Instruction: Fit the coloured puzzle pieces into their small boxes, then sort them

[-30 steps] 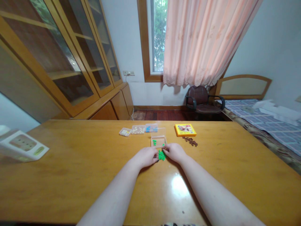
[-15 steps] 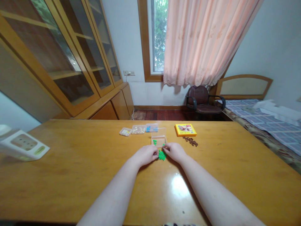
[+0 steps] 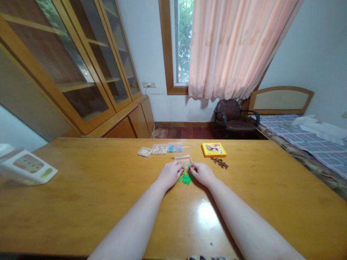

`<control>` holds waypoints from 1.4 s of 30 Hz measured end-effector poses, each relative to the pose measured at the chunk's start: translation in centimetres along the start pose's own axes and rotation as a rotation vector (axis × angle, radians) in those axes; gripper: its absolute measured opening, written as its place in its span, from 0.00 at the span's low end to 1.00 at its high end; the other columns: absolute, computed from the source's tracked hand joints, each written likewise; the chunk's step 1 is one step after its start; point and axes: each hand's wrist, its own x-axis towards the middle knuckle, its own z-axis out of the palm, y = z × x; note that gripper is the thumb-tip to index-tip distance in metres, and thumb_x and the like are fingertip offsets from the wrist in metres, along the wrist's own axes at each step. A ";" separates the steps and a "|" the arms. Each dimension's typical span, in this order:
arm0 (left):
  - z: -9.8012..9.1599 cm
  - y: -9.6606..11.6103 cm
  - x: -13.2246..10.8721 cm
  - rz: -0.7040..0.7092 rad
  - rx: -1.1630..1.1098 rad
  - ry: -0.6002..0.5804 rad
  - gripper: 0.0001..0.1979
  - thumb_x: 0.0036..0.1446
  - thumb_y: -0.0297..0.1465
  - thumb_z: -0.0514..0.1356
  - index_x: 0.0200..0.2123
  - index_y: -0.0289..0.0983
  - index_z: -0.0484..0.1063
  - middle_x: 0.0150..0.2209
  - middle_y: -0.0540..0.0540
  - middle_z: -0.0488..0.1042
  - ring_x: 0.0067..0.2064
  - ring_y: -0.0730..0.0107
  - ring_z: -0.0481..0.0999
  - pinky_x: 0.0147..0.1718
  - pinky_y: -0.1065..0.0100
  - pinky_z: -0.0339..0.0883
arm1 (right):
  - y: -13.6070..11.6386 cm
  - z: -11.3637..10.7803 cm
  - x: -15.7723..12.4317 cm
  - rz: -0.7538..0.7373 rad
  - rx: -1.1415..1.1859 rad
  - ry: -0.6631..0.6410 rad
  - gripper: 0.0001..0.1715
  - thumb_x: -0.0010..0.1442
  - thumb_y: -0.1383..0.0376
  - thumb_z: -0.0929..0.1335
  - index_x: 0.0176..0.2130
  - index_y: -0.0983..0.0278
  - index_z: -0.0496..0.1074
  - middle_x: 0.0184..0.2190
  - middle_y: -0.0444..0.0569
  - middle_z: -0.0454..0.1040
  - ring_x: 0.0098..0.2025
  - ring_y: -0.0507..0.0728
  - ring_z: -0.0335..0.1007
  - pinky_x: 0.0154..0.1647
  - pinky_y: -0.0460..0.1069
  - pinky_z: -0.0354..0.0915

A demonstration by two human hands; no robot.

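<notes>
A pile of small green toy bricks (image 3: pixel 186 179) lies on the table between my hands. Just beyond it stands a clear plastic box (image 3: pixel 187 157) with its lid raised and a few green bricks inside. My left hand (image 3: pixel 170 174) is at the box's near left corner, fingers pinched together; whatever they hold is too small to make out. Opposite, my right hand (image 3: pixel 202 173) reaches the near right corner with thumb and forefinger closed, and a bit of green shows at the fingertips. Whether that green piece is gripped or lies in the box is unclear.
Behind the green box stand clear boxes of blue pieces (image 3: pixel 175 148), cream pieces (image 3: pixel 159 149) and pale yellow pieces (image 3: pixel 145 152). To the right are a yellow package (image 3: pixel 214 149) and a brown pile of pieces (image 3: pixel 220 163). A white container (image 3: pixel 29 166) stands far left.
My left hand has moved forward and slightly right, from beside the green pile to the box's near edge. My right hand has barely shifted. More of the pile now shows.
</notes>
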 end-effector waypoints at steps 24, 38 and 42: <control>0.3 -1.2 0.3 -0.106 0.060 -0.024 0.11 0.57 0.28 0.54 0.38 0.42 0.75 0.43 0.48 0.72 0.42 0.66 0.70 0.41 0.68 0.62 | -0.4 0.5 0.2 -0.048 -0.262 -0.055 0.16 0.61 0.60 0.61 0.35 0.61 0.76 0.32 0.52 0.78 0.34 0.57 0.73 0.33 0.46 0.59; -0.5 -0.4 0.0 -0.033 0.073 -0.070 0.10 0.58 0.29 0.53 0.36 0.41 0.75 0.43 0.48 0.72 0.42 0.67 0.71 0.43 0.68 0.62 | 0.5 1.1 0.3 -0.002 0.057 0.166 0.12 0.59 0.61 0.63 0.38 0.60 0.75 0.29 0.46 0.77 0.30 0.52 0.70 0.32 0.44 0.58; -0.8 0.2 -0.1 -0.055 0.107 -0.077 0.13 0.60 0.31 0.50 0.37 0.40 0.75 0.42 0.45 0.72 0.41 0.67 0.71 0.43 0.67 0.63 | 0.9 0.9 0.4 0.018 0.117 0.152 0.14 0.59 0.61 0.62 0.38 0.61 0.75 0.28 0.46 0.76 0.29 0.52 0.68 0.30 0.44 0.57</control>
